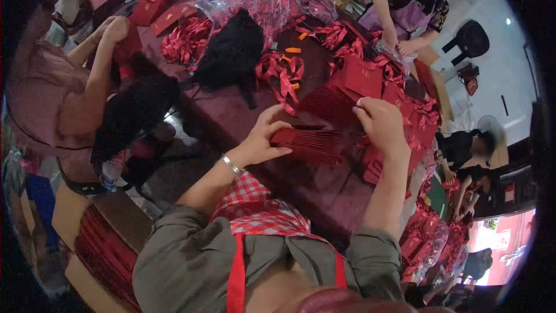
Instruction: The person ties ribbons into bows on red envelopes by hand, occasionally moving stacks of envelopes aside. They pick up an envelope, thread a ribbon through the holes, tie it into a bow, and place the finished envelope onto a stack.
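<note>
My left hand [262,141] is closed around one end of a stack of flat red gift bags [307,140], its layered edges facing me. To the right, my right hand [382,123] has thumb and fingers pinched together at the edge of blurred dark red bags [327,103]. A small white spot shows at those fingertips; I cannot make out what it is. Just beyond lies a flat red bag with a gold emblem [364,76]. Loose red ribbons [282,78] with orange pieces lie on the dark red table [217,110] ahead of my hands.
A black cloth bag [231,46] lies beyond my left hand, before plastic-wrapped red goods [272,0]. Red bags and ribbons [405,122] are heaped at the right. Co-workers sit at left and far right; another person's hands [399,43] work at the upper right.
</note>
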